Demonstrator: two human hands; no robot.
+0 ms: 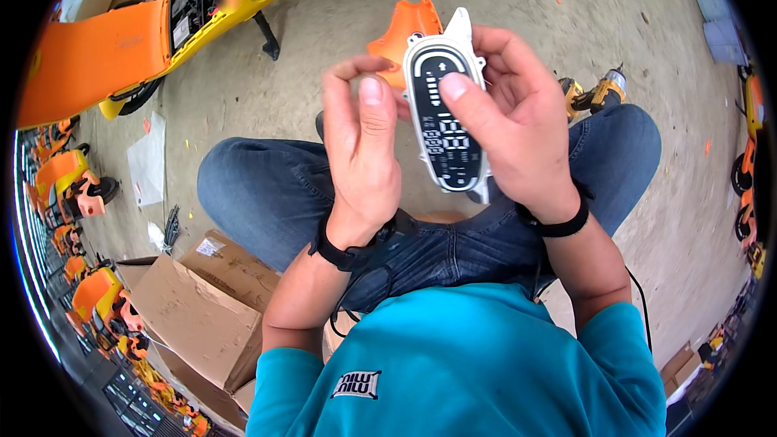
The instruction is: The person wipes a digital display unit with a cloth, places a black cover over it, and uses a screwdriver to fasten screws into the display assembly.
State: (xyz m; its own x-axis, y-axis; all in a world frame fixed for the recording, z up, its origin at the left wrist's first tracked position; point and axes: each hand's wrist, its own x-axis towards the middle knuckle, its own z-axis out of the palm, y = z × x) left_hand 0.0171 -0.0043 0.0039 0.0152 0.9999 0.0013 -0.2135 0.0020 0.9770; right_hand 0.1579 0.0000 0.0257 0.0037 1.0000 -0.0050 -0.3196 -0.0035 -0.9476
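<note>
My right hand (526,113) grips an oval dashboard display (453,158) with a black face and a white rim, its thumb lying across the face. Small mounting tabs stick out around the rim, and a pale pointed piece (459,24) shows above it. Close to the display's left side is my left hand (364,146), thumb raised and fingers apart and bent; some fingers are partly hidden behind the display. Behind the display and near my left fingertips shows an orange plastic panel (409,24). Whether my left fingers touch that panel, I cannot tell.
Beyond my right knee stand yellow-and-black power drills (607,91). A yellow-and-orange scooter (105,57) is at the upper left. An opened cardboard box (202,307) sits by my left side, near a cable bundle (171,229) and a white sheet (148,160) on the floor.
</note>
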